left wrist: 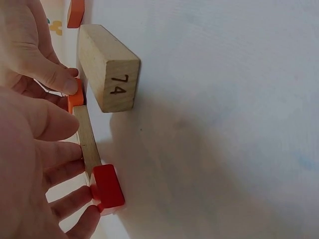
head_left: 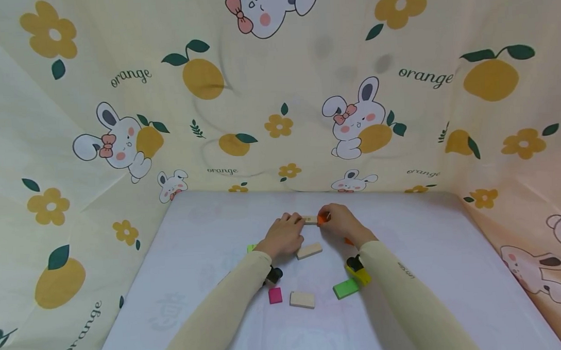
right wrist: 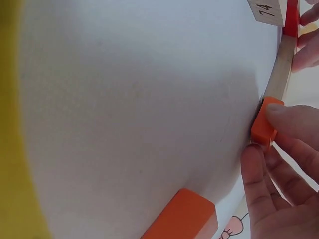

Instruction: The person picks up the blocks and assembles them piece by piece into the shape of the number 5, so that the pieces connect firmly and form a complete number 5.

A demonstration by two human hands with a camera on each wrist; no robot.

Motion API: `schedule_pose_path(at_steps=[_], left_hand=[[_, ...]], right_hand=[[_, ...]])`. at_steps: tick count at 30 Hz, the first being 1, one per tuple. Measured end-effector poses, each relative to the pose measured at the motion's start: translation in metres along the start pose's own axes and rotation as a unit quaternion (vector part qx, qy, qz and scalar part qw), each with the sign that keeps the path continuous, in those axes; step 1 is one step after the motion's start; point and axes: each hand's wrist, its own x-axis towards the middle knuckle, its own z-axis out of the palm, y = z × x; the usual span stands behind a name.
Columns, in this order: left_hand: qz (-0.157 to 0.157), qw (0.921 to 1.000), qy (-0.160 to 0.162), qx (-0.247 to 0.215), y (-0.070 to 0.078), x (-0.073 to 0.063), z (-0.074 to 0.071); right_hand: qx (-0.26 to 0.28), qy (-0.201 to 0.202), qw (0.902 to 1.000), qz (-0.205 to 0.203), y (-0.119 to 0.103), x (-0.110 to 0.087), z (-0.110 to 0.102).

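Note:
A plain wooden block (head_left: 311, 220) lies at the far part of the table, in line with an orange block (right wrist: 264, 122) at its right end and a red block (left wrist: 108, 188) at its left end. My right hand (head_left: 341, 222) pinches the orange block between thumb and fingers. Along the far side of the row, my left hand (head_left: 284, 235) touches the wooden and red blocks with extended fingertips. The red block is hidden behind that hand in the head view. Closer to me sits another wooden block (left wrist: 119, 82), marked 74.
A second orange block (right wrist: 182, 219) is beside my right wrist. Nearer are a magenta block (head_left: 275, 295), a wooden block (head_left: 302, 300), a green block (head_left: 346, 289) and a yellow block (head_left: 364, 276). A lime block (head_left: 251, 247) shows by my left wrist. Patterned cloth (head_left: 259, 103) rises behind the table.

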Motion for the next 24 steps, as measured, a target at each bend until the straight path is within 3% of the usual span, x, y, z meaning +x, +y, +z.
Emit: schedule_pose_path(at_steps=[24], left_hand=[[-0.007, 1.0, -0.004, 0.002, 0.0038, -0.0026, -0.004]], right_hand=[[-0.025, 0.002, 0.9996, -0.012, 0.0006, 0.0062, 0.0055]])
